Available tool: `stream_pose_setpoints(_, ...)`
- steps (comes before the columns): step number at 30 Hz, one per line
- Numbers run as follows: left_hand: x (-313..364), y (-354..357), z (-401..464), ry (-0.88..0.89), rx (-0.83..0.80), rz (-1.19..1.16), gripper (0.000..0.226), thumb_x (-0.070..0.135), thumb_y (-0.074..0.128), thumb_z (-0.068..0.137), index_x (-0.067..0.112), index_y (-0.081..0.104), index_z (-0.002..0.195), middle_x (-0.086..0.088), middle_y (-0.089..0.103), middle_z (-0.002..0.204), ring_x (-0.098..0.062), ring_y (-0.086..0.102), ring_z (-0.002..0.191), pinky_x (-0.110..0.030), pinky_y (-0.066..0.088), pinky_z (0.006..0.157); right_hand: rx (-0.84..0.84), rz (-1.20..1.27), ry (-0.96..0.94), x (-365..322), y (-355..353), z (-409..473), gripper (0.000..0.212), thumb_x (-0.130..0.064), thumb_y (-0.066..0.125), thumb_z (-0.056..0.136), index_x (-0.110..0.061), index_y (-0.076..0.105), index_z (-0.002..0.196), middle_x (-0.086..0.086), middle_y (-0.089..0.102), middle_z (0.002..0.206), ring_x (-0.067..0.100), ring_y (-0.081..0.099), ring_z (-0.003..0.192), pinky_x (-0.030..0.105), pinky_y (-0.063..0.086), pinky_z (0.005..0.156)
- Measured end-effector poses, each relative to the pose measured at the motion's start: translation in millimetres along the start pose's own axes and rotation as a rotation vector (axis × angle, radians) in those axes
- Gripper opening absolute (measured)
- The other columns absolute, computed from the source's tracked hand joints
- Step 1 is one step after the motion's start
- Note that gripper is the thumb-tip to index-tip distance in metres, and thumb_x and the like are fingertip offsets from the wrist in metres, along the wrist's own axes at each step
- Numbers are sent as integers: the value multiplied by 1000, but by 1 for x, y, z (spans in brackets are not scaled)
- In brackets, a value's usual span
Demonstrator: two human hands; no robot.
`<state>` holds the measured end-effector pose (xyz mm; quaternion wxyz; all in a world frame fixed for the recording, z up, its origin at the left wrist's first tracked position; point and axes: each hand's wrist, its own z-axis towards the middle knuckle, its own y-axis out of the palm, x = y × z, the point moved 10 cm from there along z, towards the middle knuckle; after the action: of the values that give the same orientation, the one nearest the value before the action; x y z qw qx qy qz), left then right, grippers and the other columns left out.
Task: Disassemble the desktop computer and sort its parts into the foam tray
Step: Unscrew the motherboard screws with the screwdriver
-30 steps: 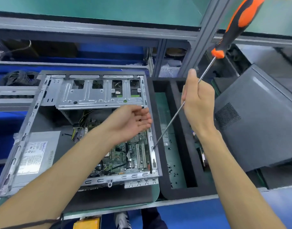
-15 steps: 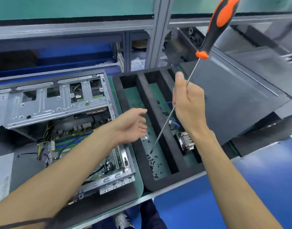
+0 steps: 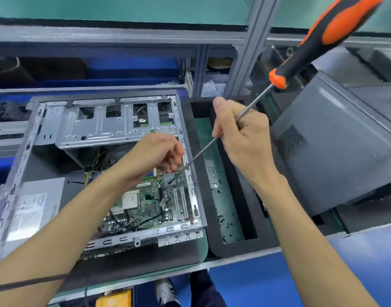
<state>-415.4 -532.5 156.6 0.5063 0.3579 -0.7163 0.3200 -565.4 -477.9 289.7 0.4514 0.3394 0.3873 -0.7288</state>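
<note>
Computer case [image 3: 97, 173]: lies open on its side on the bench, at 9 o'clock from the foam tray [image 3: 232, 247], touching it; board exposed for access.
Screwdriver [image 3: 252, 107]: long shaft slants down from 1 o'clock, tip on the circuit board [image 3: 150, 196] by the small heatsink, likely seeking a screw.
Right hand [image 3: 241, 138]: fingers curled round the bare shaft, well below the handle (for aim, I judge).
Left hand [image 3: 154, 156]: hovers over the board, fingers curled near the tip; whether they hold anything cannot be told.
Tray: loose screws [image 3: 221, 218] in one slot.
Side panel [image 3: 336, 147]: leans at the tray's 3 o'clock.
</note>
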Motion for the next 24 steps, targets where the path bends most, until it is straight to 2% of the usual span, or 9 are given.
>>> stream_pose_setpoints(3, -30, -15, -14, -84, -48, 248, 36, 1, 39, 94, 12, 69, 75, -5, 68, 66, -15, 62, 58, -27, 51, 55, -142, -70, 18, 8, 30, -6, 53, -25, 53, 105, -10, 61, 56, -10, 42, 45, 10, 37, 43, 19, 29, 50)
stream_pose_setpoints(6, -64, -6, -30, -156, -251, 499, 32, 6, 44, 96, 21, 69, 81, 6, 70, 75, -8, 64, 68, -30, 56, 65, -185, -102, 19, 13, 47, -13, 54, -26, 52, 106, -9, 58, 55, -9, 37, 43, 9, 36, 40, 16, 27, 50)
stream_pose_setpoints(8, -81, 7, -39, -134, -386, 696, 22, 15, 50, 98, 26, 68, 93, 18, 66, 83, 5, 60, 73, -15, 49, 69, -189, -117, -5, 12, 53, -15, 54, -24, 52, 106, -11, 54, 54, -11, 37, 43, 9, 38, 40, 14, 27, 50)
stream_pose_setpoints(9, -87, 14, -44, -122, -437, 769, 19, 20, 52, 99, 26, 69, 102, 20, 66, 91, 6, 59, 80, -13, 46, 73, -187, -128, -15, 12, 54, -16, 53, -24, 52, 106, -13, 54, 54, -12, 39, 42, 8, 40, 39, 13, 27, 51)
stream_pose_setpoints(12, -102, 28, -53, -159, -544, 844, 27, 22, 51, 100, 21, 69, 121, 8, 70, 117, -9, 63, 104, -26, 50, 94, -183, -194, -52, 10, 56, -19, 53, -25, 50, 106, -20, 53, 53, -16, 44, 42, 6, 44, 38, 10, 28, 50)
stream_pose_setpoints(14, -111, 31, -54, -208, -582, 908, 31, 22, 47, 102, 21, 67, 125, 2, 68, 123, -16, 62, 110, -34, 50, 98, -178, -206, -66, 10, 55, -22, 53, -28, 47, 106, -27, 50, 53, -18, 46, 44, 6, 46, 38, 9, 30, 50)
stream_pose_setpoints(18, -123, 31, -53, -281, -590, 986, 33, 26, 42, 102, 17, 65, 124, -4, 68, 118, -22, 63, 104, -40, 53, 95, -140, -177, -96, 8, 53, -34, 52, -43, 41, 106, -30, 48, 56, -26, 46, 45, -1, 48, 40, 7, 33, 53)
stream_pose_setpoints(21, -123, 30, -50, -270, -546, 1018, 33, 25, 43, 100, 11, 64, 121, -7, 68, 114, -24, 65, 101, -41, 54, 92, -124, -216, -134, 11, 53, -44, 60, -41, 38, 106, -17, 52, 53, -25, 39, 46, -8, 46, 45, 6, 33, 55)
stream_pose_setpoints(24, -128, 27, -52, -289, -518, 1064, 34, 20, 41, 98, 9, 64, 121, -9, 67, 117, -25, 65, 104, -42, 55, 93, -118, -260, -152, 15, 52, -51, 67, -40, 35, 108, -7, 53, 52, -14, 39, 57, -3, 43, 47, 8, 33, 52)
